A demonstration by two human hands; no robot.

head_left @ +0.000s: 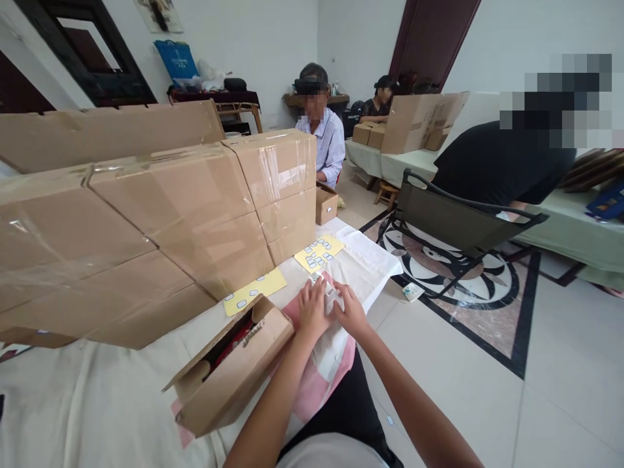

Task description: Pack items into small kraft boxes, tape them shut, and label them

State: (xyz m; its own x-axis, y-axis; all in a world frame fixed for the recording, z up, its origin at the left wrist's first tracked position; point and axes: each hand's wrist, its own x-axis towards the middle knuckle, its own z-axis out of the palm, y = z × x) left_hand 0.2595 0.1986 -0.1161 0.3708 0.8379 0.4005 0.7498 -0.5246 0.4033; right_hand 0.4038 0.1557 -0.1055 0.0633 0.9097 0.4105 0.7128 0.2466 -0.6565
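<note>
Close to the table's edge, my left hand (pixel 312 307) rests with its fingers bent over a small white, box-like object (pixel 330 298). From the other side, the fingers of my right hand (pixel 350 311) press against that same object. Its exact kind is too small and covered to make out. Beneath my hands lies a pink and white cloth (pixel 316 383). Left of my left forearm stands an open cardboard box (pixel 244 377) with something red inside. Beyond my hands lie a yellow sheet (pixel 319 253) and another yellow sheet (pixel 266 286), both bearing small white stickers.
Taped cardboard boxes (pixel 195 214) are stacked along the table's far left side. Across the table sits a person (pixel 329 146) near a small open box (pixel 326 205). To the right, another person in black (pixel 497 156) leans over beside a dark folding chair (pixel 448 221).
</note>
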